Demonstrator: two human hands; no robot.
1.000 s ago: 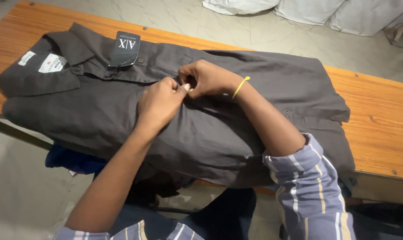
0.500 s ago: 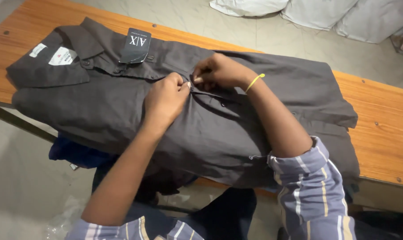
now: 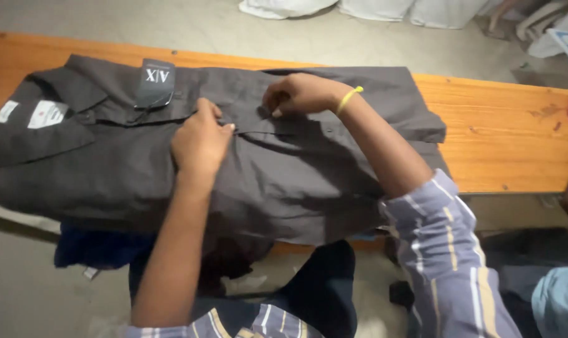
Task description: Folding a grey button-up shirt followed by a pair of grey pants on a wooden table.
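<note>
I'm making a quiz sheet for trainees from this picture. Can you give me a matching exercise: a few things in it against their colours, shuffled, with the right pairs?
Things:
1. shirt under both hands
2. bench
3. band on the right wrist
4. hang tag near the collar

Colours:
A. yellow
B. black
C. dark grey
D. orange-brown wood

Pairs: 1-C, 2-D, 3-A, 4-B

The left hand and the right hand both pinch the shirt's button strip.
</note>
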